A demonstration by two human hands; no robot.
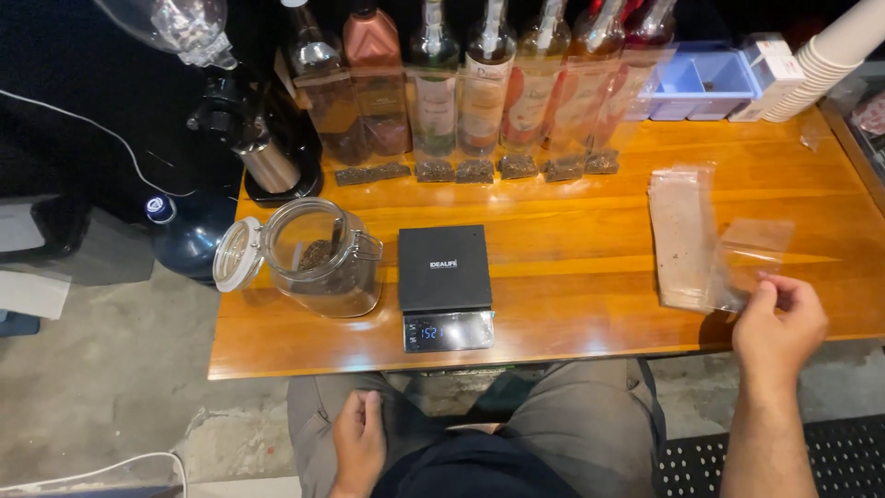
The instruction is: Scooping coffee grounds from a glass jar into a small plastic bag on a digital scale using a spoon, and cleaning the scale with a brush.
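Note:
My right hand [779, 327] pinches the near corner of a clear plastic bag [751, 258] at the right side of the wooden table [572, 240]. The bag lifts off a flat stack of the same bags [682, 231]. My left hand [358, 443] rests on my left thigh below the table edge, fingers loosely curled, holding nothing. A black digital scale [444, 286] with a lit display sits at the centre front, its platform bare. Left of it stands an open glass clip-top jar [323, 258] holding dark grounds and a scoop.
Filled clear bags lean against a row of bottles [479, 83] along the back edge. A grinder [253, 129] stands back left, a blue tray [705, 83] and stacked paper cups [830, 55] back right. A water jug [184, 231] sits on the floor to the left.

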